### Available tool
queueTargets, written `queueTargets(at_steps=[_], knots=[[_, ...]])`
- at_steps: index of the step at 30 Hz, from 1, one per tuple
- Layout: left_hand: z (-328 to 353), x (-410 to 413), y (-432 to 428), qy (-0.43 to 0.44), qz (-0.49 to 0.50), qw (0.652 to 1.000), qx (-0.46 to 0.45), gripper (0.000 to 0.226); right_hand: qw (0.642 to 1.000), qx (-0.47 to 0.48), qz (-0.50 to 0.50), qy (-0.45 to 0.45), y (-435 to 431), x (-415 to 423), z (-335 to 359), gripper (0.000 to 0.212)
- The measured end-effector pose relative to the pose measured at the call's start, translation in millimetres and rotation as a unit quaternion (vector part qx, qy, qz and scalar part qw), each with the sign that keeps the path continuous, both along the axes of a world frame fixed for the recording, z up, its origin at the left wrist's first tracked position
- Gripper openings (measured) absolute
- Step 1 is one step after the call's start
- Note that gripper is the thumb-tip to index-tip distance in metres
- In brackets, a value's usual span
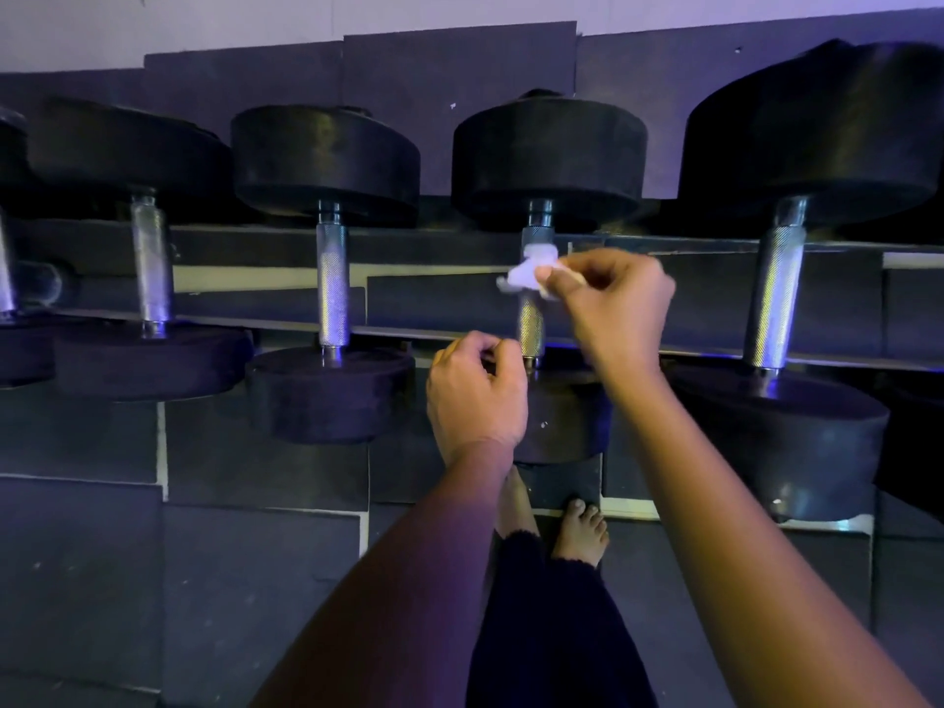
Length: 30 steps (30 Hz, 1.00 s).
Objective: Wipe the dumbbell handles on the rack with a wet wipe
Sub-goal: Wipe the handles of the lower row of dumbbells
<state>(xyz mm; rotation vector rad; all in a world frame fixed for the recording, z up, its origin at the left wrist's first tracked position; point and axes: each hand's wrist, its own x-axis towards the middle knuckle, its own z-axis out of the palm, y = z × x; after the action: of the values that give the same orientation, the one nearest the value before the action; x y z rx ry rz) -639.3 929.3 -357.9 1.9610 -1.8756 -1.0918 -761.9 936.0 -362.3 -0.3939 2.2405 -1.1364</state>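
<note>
Several black dumbbells lie side by side across a low rack (439,298), their knurled metal handles pointing away from me. My right hand (615,309) pinches a crumpled white wet wipe (528,273) against the upper part of the middle dumbbell's handle (531,327). My left hand (477,396) hovers just left of that handle's lower end with its fingers curled; nothing shows inside it. The near weight of this dumbbell (562,426) is partly hidden behind my forearms.
Neighbouring handles stand to the left (333,288) and right (774,298), with a further one at far left (150,263). Dark rubber floor tiles (230,580) lie below. My bare feet (580,528) stand close to the rack. A wall rises behind.
</note>
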Motion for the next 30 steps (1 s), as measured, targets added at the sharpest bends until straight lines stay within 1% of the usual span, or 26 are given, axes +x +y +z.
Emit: queueTargets(at_steps=[1, 3, 5, 6, 8, 10, 11, 14, 17, 19, 21, 22, 24, 27, 30], knots=[[0, 0, 0, -0.002, -0.002, 1.0, 0.004, 0.025, 1.0, -0.008, -0.003, 0.028, -10, -4, 1, 0.012], [-1, 1, 0, -0.009, -0.007, 1.0, 0.009, 0.021, 0.996, -0.002, 0.025, 0.082, -26, -10, 3, 0.015], [-2, 1, -1, -0.011, -0.005, 1.0, 0.001, 0.027, 0.99, 0.025, 0.064, 0.119, -31, -9, -1, 0.013], [-2, 0, -1, -0.01, -0.004, 1.0, -0.005, 0.032, 0.988, 0.041, 0.083, 0.124, -28, -7, -3, 0.012], [-2, 0, -1, -0.008, -0.002, 1.0, -0.009, 0.035, 0.986, 0.073, 0.112, 0.099, -13, 0, -6, 0.013], [-1, 0, -1, -0.007, -0.004, 1.0, -0.005, 0.032, 0.983, 0.102, 0.142, 0.053, 7, 9, -4, 0.025], [-1, 0, -1, -0.008, -0.003, 1.0, -0.004, 0.032, 0.982, 0.111, 0.152, 0.029, 17, 14, -2, 0.028], [0, 0, -1, -0.004, 0.005, 1.0, -0.003, 0.035, 0.981, 0.117, 0.151, -0.017, 27, 20, 1, 0.02], [2, 0, -1, -0.002, 0.004, 1.0, -0.002, 0.033, 0.991, 0.094, 0.093, -0.019, 17, 14, 0, 0.016], [2, 0, -1, -0.007, 0.0, 1.0, 0.004, 0.024, 0.998, 0.052, 0.042, 0.001, 4, 8, 2, 0.012], [2, 0, -1, -0.014, -0.003, 1.0, 0.009, 0.018, 0.999, 0.029, 0.019, 0.022, -10, 2, 3, 0.012], [2, 1, -1, -0.015, -0.004, 1.0, 0.011, 0.017, 0.999, 0.038, 0.019, 0.033, -16, 0, 3, 0.014], [2, 1, 0, -0.015, -0.009, 1.0, 0.014, 0.017, 0.995, 0.077, 0.04, 0.045, -24, -6, 3, 0.021], [3, 1, 0, -0.018, -0.015, 1.0, 0.011, 0.017, 0.984, 0.135, 0.116, 0.03, -20, -5, 8, 0.028], [1, 1, -1, -0.019, -0.012, 1.0, 0.002, 0.022, 0.962, 0.204, 0.184, 0.008, 0, 10, 7, 0.027]])
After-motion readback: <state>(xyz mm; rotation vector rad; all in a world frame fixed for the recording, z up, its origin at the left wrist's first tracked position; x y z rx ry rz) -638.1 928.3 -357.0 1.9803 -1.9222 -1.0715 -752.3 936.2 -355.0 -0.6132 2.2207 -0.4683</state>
